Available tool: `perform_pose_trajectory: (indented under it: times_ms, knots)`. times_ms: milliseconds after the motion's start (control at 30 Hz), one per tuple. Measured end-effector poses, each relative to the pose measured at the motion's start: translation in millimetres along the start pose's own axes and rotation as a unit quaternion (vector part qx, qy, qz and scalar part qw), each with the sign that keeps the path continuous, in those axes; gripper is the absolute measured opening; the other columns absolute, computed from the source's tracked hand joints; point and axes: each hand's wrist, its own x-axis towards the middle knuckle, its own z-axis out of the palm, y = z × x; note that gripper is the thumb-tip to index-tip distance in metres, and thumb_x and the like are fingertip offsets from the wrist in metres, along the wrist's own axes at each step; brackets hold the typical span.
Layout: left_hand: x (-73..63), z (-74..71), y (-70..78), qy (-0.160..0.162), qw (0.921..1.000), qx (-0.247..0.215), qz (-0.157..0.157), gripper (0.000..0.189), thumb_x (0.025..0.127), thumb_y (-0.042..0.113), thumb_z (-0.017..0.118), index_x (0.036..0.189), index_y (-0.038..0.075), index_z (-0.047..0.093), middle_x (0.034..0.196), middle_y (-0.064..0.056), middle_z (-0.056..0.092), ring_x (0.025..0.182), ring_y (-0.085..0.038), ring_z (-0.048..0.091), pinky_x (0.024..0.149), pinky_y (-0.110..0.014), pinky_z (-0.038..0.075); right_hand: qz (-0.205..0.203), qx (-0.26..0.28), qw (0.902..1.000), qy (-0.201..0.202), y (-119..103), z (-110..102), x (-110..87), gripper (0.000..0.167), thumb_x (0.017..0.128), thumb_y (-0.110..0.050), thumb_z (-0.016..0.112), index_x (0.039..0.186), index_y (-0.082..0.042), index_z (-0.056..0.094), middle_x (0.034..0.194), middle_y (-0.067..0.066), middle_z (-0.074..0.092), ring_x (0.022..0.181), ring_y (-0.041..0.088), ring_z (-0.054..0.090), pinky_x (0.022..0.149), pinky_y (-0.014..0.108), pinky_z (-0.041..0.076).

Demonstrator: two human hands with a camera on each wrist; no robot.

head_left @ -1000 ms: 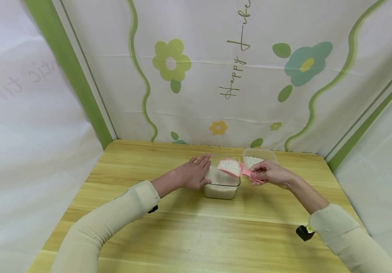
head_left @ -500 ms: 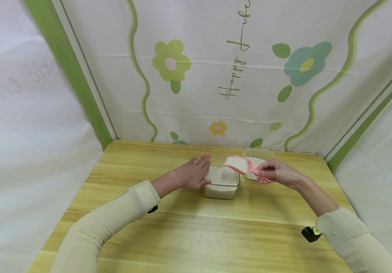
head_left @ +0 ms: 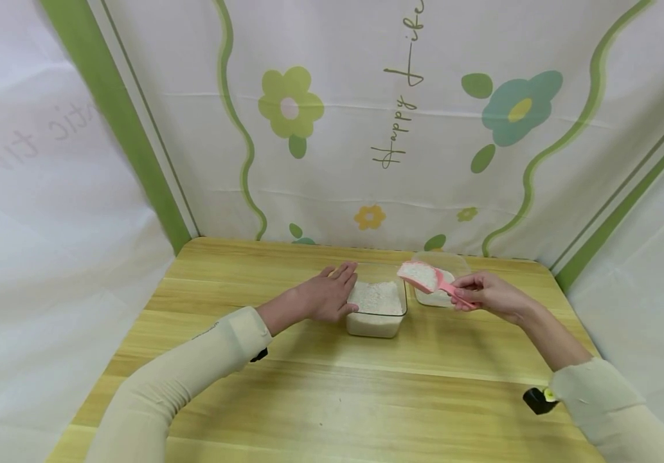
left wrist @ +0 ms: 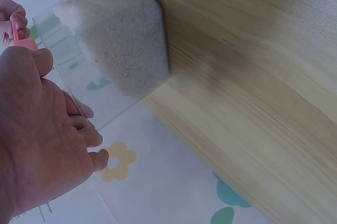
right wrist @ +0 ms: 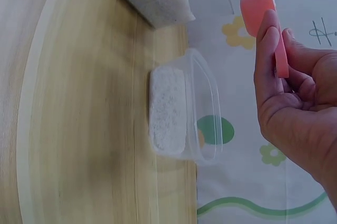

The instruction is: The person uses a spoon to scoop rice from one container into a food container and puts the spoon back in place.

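Note:
My right hand [head_left: 490, 294] pinches the handle of a pink scoop [head_left: 421, 281] heaped with white powder. The scoop hangs between a glass container and a plastic tub, mostly over the tub's near left part. White powder fills much of the clear glass container [head_left: 373, 326]. My left hand [head_left: 327, 297] rests on that container's left rim with its fingers spread; in the left wrist view its fingertips [left wrist: 93, 137] lie along the rim. The clear plastic tub [right wrist: 202, 108] also holds white powder and stands just right of the glass container, partly hidden by the scoop in the head view.
Both containers stand near the back edge of a wooden table [head_left: 332, 399]. A printed curtain [head_left: 343, 161] with flowers and lettering hangs directly behind it, and white sheets [head_left: 36, 225] hang at the sides. A few tiny specks lie on the table's front part.
My right hand has moved to the right with the loaded scoop, from above the glass container toward the plastic tub. My left hand has stayed in place on the rim.

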Motion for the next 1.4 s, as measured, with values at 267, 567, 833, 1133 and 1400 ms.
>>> perform_pose_trajectory:
  times_ms: [267,567,833,1133,1400]
  knots:
    - [0.3,0.3,0.7,0.002,1.0,0.0,0.001,0.075,0.107,0.054,0.023,0.16,0.002,0.012,0.169,-0.016,-0.001,0.157,-0.027,0.0,0.125,-0.046,0.017,-0.011,0.011,0.9998,0.009,9,-11,-9.9,0.02,0.104,-0.007,0.05,0.115,-0.002,0.066,0.093,0.001,0.073,0.085,0.008,0.072,0.077,0.022,0.059]
    - [-0.6,0.2,1.1,0.002,1.0,0.005,-0.001,0.075,0.107,0.054,0.022,0.16,0.002,0.013,0.169,-0.016,-0.001,0.157,-0.027,0.0,0.125,-0.046,0.017,0.006,0.013,0.999,0.043,21,-31,-22.1,0.02,0.105,-0.009,0.049,0.109,-0.013,0.068,0.094,0.0,0.073,0.087,0.009,0.072,0.078,0.022,0.058]
    - [-0.6,1.2,0.9,0.008,0.9999,0.007,0.0,0.074,0.107,0.054,0.023,0.16,0.003,0.014,0.169,-0.016,0.002,0.157,-0.026,0.001,0.125,-0.046,0.018,0.019,0.023,0.997,0.071,30,-43,-30.2,0.023,0.105,-0.008,0.049,0.104,-0.016,0.07,0.094,-0.001,0.073,0.086,0.009,0.072,0.079,0.022,0.059]
    - [-0.8,0.7,1.4,0.009,0.9999,0.012,0.001,0.075,0.107,0.054,0.023,0.16,0.002,0.014,0.169,-0.017,0.002,0.157,-0.027,0.001,0.125,-0.046,0.019,0.077,-0.034,0.9863,0.142,32,-45,-29.8,0.044,0.106,-0.006,0.045,0.134,0.027,0.038,0.091,-0.002,0.071,0.085,0.007,0.071,0.078,0.022,0.058]
    - [-1.5,-0.6,1.6,0.007,0.9999,0.01,-0.001,0.075,0.107,0.053,0.022,0.16,0.002,0.014,0.169,-0.016,0.0,0.157,-0.027,0.002,0.125,-0.046,0.019,0.096,-0.062,0.9792,0.168,32,-45,-28.1,0.047,0.106,-0.007,0.043,0.136,0.028,0.035,0.09,-0.004,0.071,0.083,0.002,0.07,0.078,0.022,0.058]
